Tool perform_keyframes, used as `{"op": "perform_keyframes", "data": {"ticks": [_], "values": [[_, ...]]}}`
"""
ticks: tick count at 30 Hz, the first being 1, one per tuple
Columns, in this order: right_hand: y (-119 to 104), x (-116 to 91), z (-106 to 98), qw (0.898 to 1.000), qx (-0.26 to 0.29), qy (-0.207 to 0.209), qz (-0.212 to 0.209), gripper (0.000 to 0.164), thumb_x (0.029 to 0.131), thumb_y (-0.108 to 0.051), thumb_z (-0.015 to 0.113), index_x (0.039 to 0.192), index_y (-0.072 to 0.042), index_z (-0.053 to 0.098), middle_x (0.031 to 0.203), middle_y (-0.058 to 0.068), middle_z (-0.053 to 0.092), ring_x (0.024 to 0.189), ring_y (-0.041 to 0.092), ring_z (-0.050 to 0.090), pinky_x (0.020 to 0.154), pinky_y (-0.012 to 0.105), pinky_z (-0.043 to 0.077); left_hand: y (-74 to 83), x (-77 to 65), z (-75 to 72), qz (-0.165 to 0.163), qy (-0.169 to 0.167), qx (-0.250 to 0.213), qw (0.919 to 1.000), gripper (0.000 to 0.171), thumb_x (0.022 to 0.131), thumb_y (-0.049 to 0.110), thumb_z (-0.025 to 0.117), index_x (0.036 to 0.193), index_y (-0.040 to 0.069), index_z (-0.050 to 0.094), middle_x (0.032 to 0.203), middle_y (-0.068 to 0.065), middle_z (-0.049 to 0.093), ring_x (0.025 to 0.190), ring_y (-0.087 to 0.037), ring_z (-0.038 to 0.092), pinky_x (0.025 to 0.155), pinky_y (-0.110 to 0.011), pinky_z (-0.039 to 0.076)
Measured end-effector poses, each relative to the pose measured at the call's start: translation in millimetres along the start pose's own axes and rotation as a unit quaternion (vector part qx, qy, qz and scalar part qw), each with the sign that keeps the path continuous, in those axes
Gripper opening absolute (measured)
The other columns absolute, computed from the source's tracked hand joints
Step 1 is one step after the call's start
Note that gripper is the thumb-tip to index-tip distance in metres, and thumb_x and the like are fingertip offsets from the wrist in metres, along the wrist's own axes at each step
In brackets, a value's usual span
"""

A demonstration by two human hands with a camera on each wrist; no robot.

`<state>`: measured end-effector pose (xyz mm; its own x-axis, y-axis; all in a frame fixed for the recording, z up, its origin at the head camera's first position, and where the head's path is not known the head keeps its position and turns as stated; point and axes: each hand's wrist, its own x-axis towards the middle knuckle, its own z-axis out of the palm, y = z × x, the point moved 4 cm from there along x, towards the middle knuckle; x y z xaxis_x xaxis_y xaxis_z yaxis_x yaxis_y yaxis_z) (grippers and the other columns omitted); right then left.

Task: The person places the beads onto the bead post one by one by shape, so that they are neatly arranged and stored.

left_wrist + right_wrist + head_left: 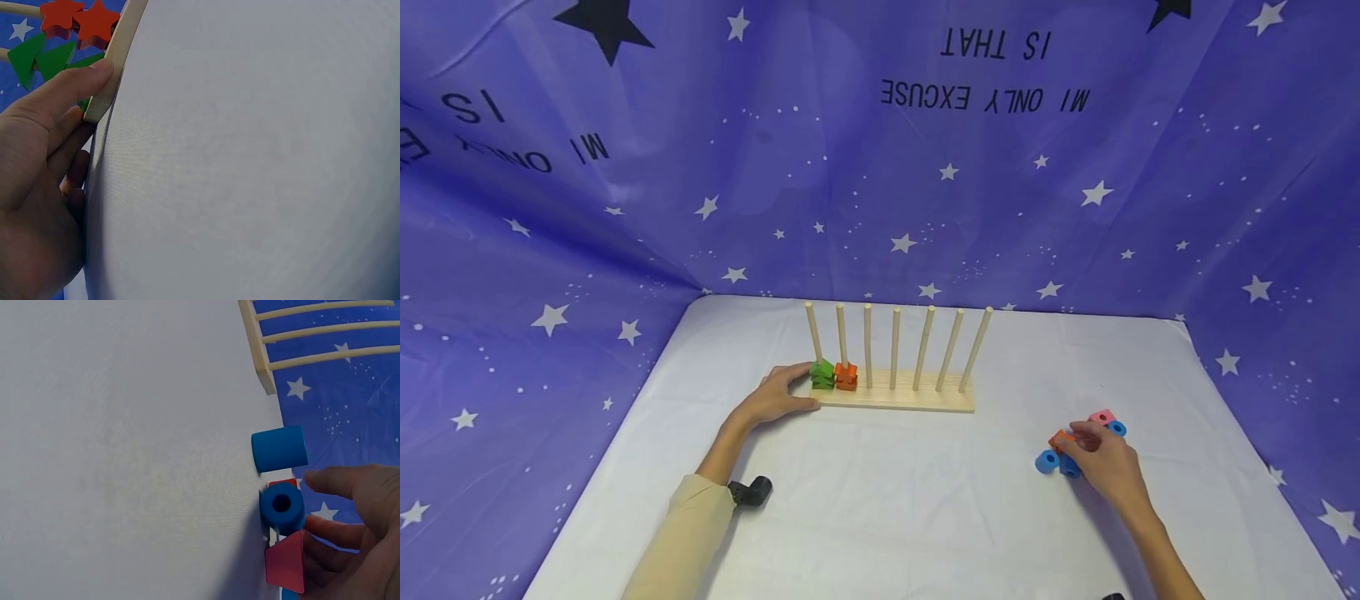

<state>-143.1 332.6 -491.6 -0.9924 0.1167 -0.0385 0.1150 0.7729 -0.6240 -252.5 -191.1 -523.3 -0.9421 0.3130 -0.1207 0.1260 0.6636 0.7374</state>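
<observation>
My left hand [777,395] grips the left end of a wooden peg board [895,402], thumb on its front edge. Green triangular blocks [55,60] are stacked on the leftmost peg, and orange-red star blocks [95,24] on the peg beside it. Over at the right, my right hand [1105,458] pinches an orange block [1058,439] among loose pieces; its fingertips are partly hidden. Close around that hand lie a blue cylinder [280,449], another blue cylinder with a hole [282,509], a pink block [285,562] and a further blue piece [1117,427].
Several bare upright pegs [895,350] stand along the rest of the board. White cloth [880,500] covers the table. A purple star-printed curtain [880,192] rises behind the table and at its sides. A black wrist device [752,492] sits at my left cuff.
</observation>
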Motion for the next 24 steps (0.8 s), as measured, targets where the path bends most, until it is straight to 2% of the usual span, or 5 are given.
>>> {"op": "perform_keyframes", "data": {"ticks": [5, 17, 21, 24], "values": [[1, 5, 4, 0.999, -0.028, -0.013, 0.009, 0.050, 0.092, -0.036, 0.072, 0.117, 0.006, 0.066, 0.099, 0.020, 0.069, 0.094, 0.039, 0.064, 0.078, 0.054, 0.050, 1.0, -1.1, 0.4, 0.006, 0.000, 0.000, 1.0000, 0.080, 0.083, 0.033, 0.081, 0.149, 0.008, 0.046, 0.149, -0.020, 0.044, 0.137, -0.040, 0.032, 0.111, -0.065, 0.022], [-11, 16, 12, 0.998, -0.027, 0.031, -0.046, 0.033, 0.088, -0.022, 0.076, 0.111, 0.001, 0.069, 0.100, 0.020, 0.069, 0.094, 0.036, 0.064, 0.080, 0.053, 0.051, 0.6, -0.1, 0.1, 0.002, 0.001, -0.003, 1.0000, 0.079, 0.082, 0.034, 0.081, 0.149, 0.008, 0.047, 0.149, -0.020, 0.045, 0.137, -0.040, 0.032, 0.111, -0.065, 0.023], [-13, 20, 14, 0.998, -0.024, 0.028, -0.045, 0.037, 0.088, -0.021, 0.077, 0.114, 0.002, 0.066, 0.102, 0.022, 0.067, 0.091, 0.034, 0.062, 0.076, 0.049, 0.052, -0.3, 0.6, 0.4, 0.004, 0.000, -0.006, 1.0000, 0.079, 0.082, 0.034, 0.082, 0.149, 0.009, 0.048, 0.149, -0.019, 0.045, 0.137, -0.040, 0.032, 0.111, -0.065, 0.023], [-17, 22, 12, 0.997, -0.021, 0.036, -0.060, 0.040, 0.087, -0.018, 0.078, 0.119, 0.004, 0.066, 0.104, 0.025, 0.065, 0.090, 0.035, 0.062, 0.076, 0.049, 0.053, -0.1, 0.5, 0.3, 0.003, 0.000, -0.007, 1.0000, 0.079, 0.082, 0.033, 0.082, 0.149, 0.009, 0.048, 0.149, -0.019, 0.045, 0.138, -0.040, 0.032, 0.111, -0.065, 0.022]]}}
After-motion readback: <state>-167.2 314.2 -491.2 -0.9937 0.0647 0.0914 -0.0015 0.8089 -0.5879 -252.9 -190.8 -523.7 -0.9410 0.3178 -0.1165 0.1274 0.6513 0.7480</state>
